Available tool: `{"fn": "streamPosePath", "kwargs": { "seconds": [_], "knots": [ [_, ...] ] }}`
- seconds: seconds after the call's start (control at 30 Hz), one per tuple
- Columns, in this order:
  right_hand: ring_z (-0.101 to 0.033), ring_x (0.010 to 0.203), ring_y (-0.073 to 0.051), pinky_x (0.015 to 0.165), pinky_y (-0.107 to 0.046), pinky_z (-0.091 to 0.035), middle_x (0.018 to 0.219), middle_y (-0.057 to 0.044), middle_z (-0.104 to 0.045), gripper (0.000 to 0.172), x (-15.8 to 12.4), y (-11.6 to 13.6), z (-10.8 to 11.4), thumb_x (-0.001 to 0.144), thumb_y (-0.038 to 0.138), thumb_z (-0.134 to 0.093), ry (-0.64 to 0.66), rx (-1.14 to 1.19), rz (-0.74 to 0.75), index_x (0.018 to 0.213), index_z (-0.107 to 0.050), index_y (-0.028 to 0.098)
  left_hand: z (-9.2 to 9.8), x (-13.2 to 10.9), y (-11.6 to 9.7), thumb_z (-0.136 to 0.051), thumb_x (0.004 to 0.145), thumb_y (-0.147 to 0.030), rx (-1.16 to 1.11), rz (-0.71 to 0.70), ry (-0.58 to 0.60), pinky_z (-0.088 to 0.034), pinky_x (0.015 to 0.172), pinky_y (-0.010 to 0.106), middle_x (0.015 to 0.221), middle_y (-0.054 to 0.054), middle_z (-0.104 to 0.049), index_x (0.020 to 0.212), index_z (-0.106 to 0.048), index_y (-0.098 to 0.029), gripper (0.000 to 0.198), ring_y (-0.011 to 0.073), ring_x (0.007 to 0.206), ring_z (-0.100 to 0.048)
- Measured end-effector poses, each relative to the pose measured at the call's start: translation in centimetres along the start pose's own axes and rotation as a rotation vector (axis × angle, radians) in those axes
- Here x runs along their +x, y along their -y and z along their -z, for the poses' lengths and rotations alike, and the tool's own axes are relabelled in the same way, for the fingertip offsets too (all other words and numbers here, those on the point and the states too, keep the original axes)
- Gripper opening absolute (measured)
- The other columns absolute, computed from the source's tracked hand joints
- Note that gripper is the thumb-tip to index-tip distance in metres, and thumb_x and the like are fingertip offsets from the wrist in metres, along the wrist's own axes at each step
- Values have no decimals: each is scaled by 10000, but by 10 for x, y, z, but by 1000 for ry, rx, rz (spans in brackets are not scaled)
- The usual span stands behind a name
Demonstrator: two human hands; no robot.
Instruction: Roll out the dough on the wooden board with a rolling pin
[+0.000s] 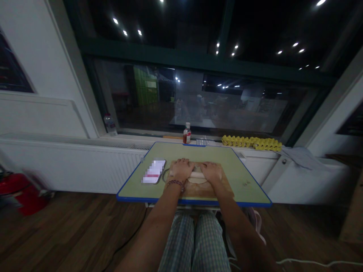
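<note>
A pale rolling pin (196, 175) lies crosswise over a flat, light piece of dough (197, 180) on a wooden board (198, 192). My left hand (182, 169) rests on the pin's left part, its fingers stretched forward, with a beaded bracelet at the wrist. On the pin's right part lies my right hand (210, 171), palm down and fingers extended. Both palms hide the pin's ends. Left of the board, a phone (154, 172) with a lit screen lies on the small table (176, 149), beside a partly hidden dark ring-shaped object.
Behind the table, the windowsill holds a small bottle (186, 133), a yellow wavy object (251, 142) and a clear plastic bottle (110, 124). A grey cloth (302, 158) lies at the right. A red fire extinguisher (27, 192) stands at the far left.
</note>
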State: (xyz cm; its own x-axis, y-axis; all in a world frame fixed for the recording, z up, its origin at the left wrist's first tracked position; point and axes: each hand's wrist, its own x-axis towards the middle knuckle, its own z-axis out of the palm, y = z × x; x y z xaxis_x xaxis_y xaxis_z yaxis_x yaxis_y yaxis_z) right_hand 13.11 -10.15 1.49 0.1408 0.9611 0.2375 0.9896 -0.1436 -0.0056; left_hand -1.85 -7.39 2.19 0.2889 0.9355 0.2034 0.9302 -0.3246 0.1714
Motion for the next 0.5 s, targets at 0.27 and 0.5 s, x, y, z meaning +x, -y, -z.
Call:
{"fn": "streamPosePath", "kwargs": {
  "seconds": [0.27,0.5],
  "knots": [
    [-643,1101,-238,933,-340,-444,1186,-134,-707,389,1,0,12,979,345,-405,54,20,34,1188,-707,218,-3,9,2,-367,981,-447,17,26,-2,-385,977,423,1264,107,-644,1186,-651,-247,403,270,1179,-542],
    [-637,1104,-246,935,-338,-438,1178,-154,-704,439,8,0,11,985,400,-380,79,75,-41,1182,-707,184,-2,17,-2,-324,990,-476,-14,90,-37,-421,964,405,1226,124,-667,1153,-663,-183,477,262,1147,-581]
  ]
}}
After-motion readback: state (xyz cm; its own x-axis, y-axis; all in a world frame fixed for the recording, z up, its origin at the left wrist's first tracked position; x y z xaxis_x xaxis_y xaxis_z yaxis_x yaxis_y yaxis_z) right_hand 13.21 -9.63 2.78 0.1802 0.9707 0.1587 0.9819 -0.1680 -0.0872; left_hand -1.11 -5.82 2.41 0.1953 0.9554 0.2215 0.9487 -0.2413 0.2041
